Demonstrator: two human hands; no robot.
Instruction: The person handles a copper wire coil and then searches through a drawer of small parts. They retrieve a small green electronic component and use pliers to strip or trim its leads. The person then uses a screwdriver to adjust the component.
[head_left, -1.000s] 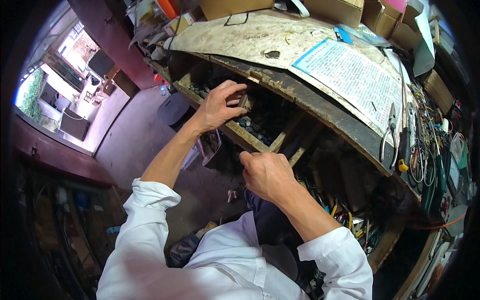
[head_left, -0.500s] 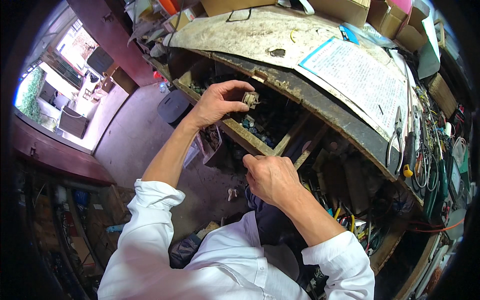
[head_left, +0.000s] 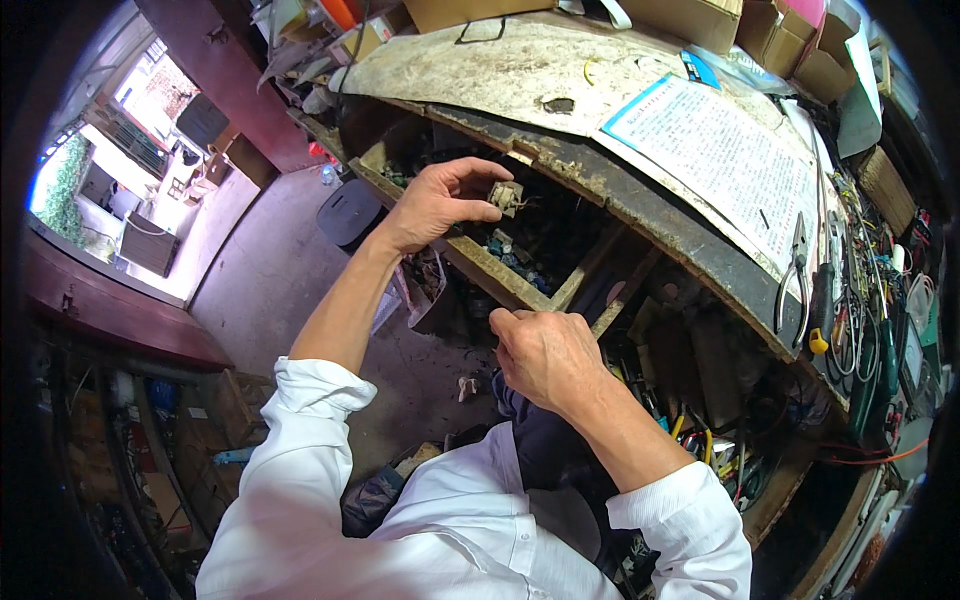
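Between the thumb and fingers of my left hand (head_left: 440,205) is a small, blocky, cream-coloured electrical component (head_left: 506,198) with thin wires or leads at its side. It is held above the pulled-out wooden drawer (head_left: 490,272), which is full of dark small parts (head_left: 515,255). Its exact kind is too small to make out. My right hand (head_left: 550,362) is closed over the front edge of the drawer, near where a wooden divider (head_left: 585,268) meets it. The fingertips of that hand are partly hidden.
Above the drawer lies a worn bench top (head_left: 470,65) with a printed sheet (head_left: 715,155). Pliers (head_left: 796,285), a screwdriver (head_left: 822,310) and tangled tools are at the right. A dark bin (head_left: 350,213) stands on the floor beyond my left arm. Cardboard boxes (head_left: 690,20) line the back.
The component in my left hand looks slightly turned. Both hands otherwise keep their places, and the whole view shifts a little.
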